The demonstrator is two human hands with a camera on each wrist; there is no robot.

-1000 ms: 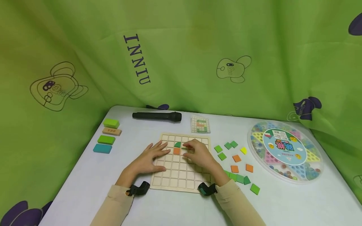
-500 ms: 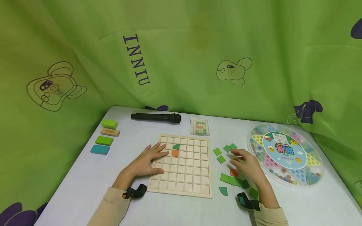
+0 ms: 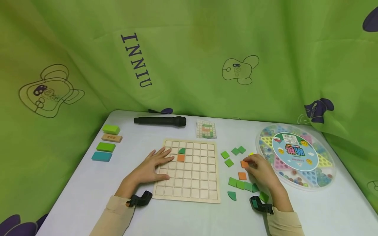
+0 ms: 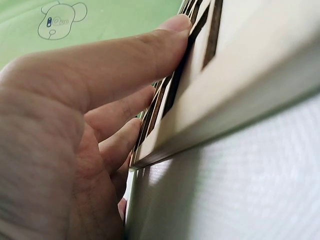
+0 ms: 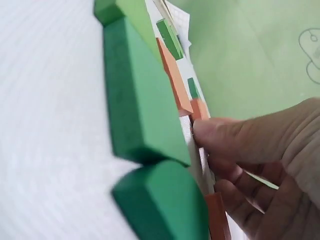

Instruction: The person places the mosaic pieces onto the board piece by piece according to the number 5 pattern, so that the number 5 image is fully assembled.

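My left hand (image 3: pixel 152 166) rests with spread fingers on the left side of a wooden grid board (image 3: pixel 195 194); in the left wrist view its thumb (image 4: pixel 145 60) reaches over the board's rim (image 4: pixel 225 107). On the board, a green quarter-circle tile (image 3: pixel 182 150) sits directly above an orange square tile (image 3: pixel 181 158). To the right of the board, my right hand (image 3: pixel 262 170) pinches another orange square tile (image 3: pixel 243 164) between thumb and fingers. That tile (image 5: pixel 199 107) shows at the thumb tip in the right wrist view. A third orange tile (image 3: pixel 242 176) lies just in front.
Several green tiles (image 3: pixel 240 185) lie around the right hand, with a yellow piece (image 3: pixel 251 153) partly behind it. A round marble game box (image 3: pixel 295 157) stands at right. Behind the board are a pattern card (image 3: pixel 206 129) and a black microphone (image 3: pixel 159 121). Several blocks (image 3: pixel 105 147) line the left.
My right hand has left the board, moved right to the loose tiles and taken hold of an orange one. My left hand has stayed on the board's left side.
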